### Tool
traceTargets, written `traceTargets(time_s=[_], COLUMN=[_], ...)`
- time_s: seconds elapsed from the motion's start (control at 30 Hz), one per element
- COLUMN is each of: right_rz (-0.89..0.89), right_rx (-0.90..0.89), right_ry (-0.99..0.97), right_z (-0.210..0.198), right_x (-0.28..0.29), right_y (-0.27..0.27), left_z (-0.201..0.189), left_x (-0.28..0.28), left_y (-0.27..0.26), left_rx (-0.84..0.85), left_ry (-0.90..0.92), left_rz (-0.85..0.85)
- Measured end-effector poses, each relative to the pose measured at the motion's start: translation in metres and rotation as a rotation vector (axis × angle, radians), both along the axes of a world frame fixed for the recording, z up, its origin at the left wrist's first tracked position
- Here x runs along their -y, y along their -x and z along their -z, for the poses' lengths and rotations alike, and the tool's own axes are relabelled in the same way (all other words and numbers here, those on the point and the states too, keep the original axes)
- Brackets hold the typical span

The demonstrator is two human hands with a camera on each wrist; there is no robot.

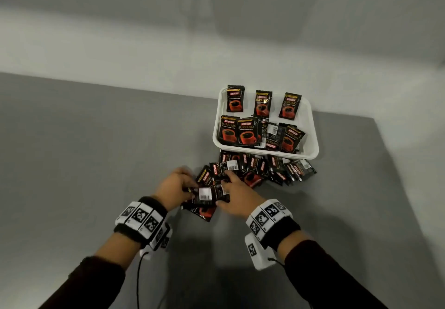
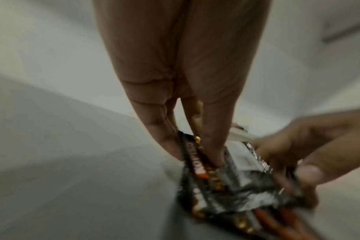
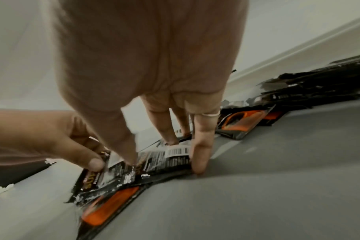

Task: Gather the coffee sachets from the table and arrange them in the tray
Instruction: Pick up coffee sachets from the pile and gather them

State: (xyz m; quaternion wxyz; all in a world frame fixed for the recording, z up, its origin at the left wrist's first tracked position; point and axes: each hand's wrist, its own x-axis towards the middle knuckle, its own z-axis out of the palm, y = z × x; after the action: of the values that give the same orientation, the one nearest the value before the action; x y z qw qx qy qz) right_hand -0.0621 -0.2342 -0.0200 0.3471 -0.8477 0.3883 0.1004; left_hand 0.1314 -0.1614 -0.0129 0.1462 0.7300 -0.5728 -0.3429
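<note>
**Both hands on a small stack of sachets**

The left hand [image 1: 173, 184] and right hand [image 1: 237, 195] pinch one stack [image 1: 204, 196] of sachets low over the grey desk [image 1: 96, 152]. More sachets [image 1: 267, 167] lie loose before the white tray [image 1: 310, 137], which holds several rows.

The sachets standing in the tray [image 1: 310, 125] read "KOPIKO" on a red band with "SUPREMO" beneath, as on one front sachet [image 1: 247, 131]. The loose sachets [image 1: 255, 164] on the bench carry the same words. One held sachet [image 1: 204, 194] shows a barcode, its digits unreadable.
</note>
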Motion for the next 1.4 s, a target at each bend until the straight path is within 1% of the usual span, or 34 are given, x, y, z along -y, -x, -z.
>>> traceTargets(time_s=[0.1,0.17,0.23,0.33,0.4,0.47,0.57,0.63,0.7,0.73,0.8,0.9,0.97,1.03,1.13,1.23,1.3,1.4], right_rz=[-0.007,0.024,0.066,0.150,0.156,0.144,0.082,0.033,-0.051,-0.107,-0.187,-0.195,-0.176,-0.134,-0.044,0.032,0.147,0.386], right_rx=[0.002,0.029,0.043,0.014,-0.016,-0.031,-0.047,-0.065,-0.169,-0.234,-0.305,-0.331,-0.312,-0.272,-0.258,-0.276,-0.182,0.073], right_ry=[0.035,0.076,0.102,0.145,0.175,0.151,0.099,0.097,0.108,0.139,0.224,0.307,0.341,0.330,0.287,0.257,0.216,0.054], right_z=[-0.002,-0.002,-0.003,-0.008,-0.016,-0.027,-0.040,-0.042,-0.040,-0.038,-0.035,-0.037,-0.033,-0.026,-0.018,-0.018,-0.019,-0.025], right_x=[0.000,-0.001,0.000,0.005,0.012,0.022,0.040,0.051,0.057,0.058,0.057,0.053,0.050,0.046,0.040,0.036,0.033,0.027], right_y=[0.009,0.013,0.016,0.023,0.028,0.029,0.019,0.006,-0.006,-0.011,-0.017,-0.020,-0.016,-0.008,0.003,0.011,0.021,0.042], left_z=[0.003,0.003,-0.001,-0.003,-0.003,-0.002,-0.003,-0.004,-0.004,-0.004,-0.003,-0.001,0.000,0.001,0.001,0.002,0.004,0.006], left_x=[0.017,0.028,0.037,0.045,0.051,0.055,0.058,0.056,0.053,0.050,0.047,0.042,0.039,0.039,0.039,0.042,0.043,0.039], left_y=[0.003,0.005,0.005,0.007,0.009,0.011,0.014,0.017,0.019,0.020,0.021,0.020,0.018,0.016,0.014,0.013,0.010,0.005], left_rx=[0.144,0.226,0.276,0.316,0.395,0.445,0.438,0.419,0.385,0.368,0.356,0.349,0.305,0.262,0.121,0.004,-0.076,-0.109], left_ry=[-0.063,-0.064,-0.074,-0.089,-0.088,-0.114,-0.105,-0.086,-0.102,-0.121,-0.149,-0.153,-0.153,-0.140,-0.120,-0.121,-0.128,-0.110], left_rz=[0.201,0.311,0.408,0.542,0.656,0.721,0.692,0.650,0.599,0.578,0.551,0.516,0.472,0.433,0.297,0.254,0.233,0.163])
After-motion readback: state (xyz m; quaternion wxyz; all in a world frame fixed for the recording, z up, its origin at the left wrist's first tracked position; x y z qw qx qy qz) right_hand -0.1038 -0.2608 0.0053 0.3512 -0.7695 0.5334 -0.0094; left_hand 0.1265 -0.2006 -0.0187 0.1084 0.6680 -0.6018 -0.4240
